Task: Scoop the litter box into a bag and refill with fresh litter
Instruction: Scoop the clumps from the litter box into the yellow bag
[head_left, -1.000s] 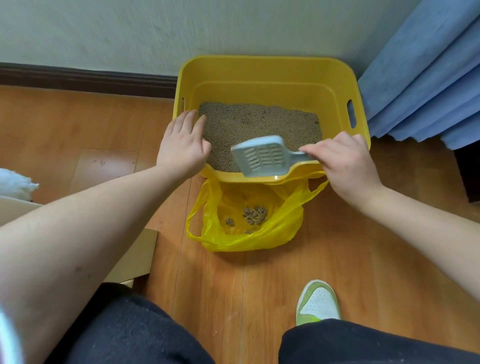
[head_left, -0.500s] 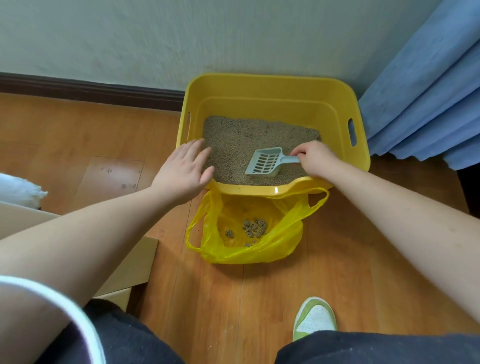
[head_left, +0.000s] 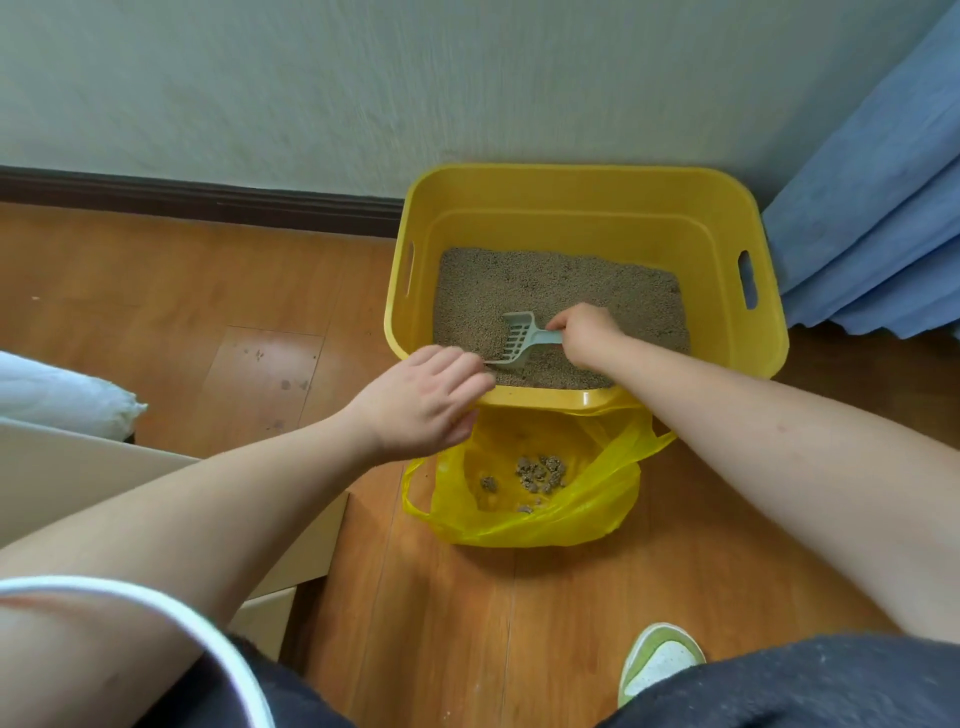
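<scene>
i see the yellow litter box (head_left: 582, 208) sitting on the wooden floor (head_left: 467, 623) against the pale wall (head_left: 363, 78), with grey-brown litter (head_left: 545, 280) spread across its bottom. my right hand (head_left: 584, 332) reaches down inside the box, forearm stretched in from the lower right, fingers curled round the handle of the pale grey slotted scoop (head_left: 519, 340). the scoop is tilted, its blade pointing toward the near left corner of the box and its leading edge down at the litter surface. my left hand (head_left: 423, 400) comes in from the lower left with the arm extended across the floor; it lies over the near left corner of the box rim, palm down, fingers loosely bent and held together, fingertips close to the scoop's front edge. i cannot tell whether those fingers actually grip the rim or only rest on it.

just in front of the box, touching its near wall, a yellow plastic bag (head_left: 530, 525) stands open on the floor, with a small cluster of grey clumps (head_left: 540, 473) at its bottom. a blue curtain (head_left: 872, 208) hangs to the right of the box. a green and white shoe (head_left: 657, 657) shows at the lower edge, and a flat sheet of cardboard (head_left: 78, 478) lies at the left under my arm.
</scene>
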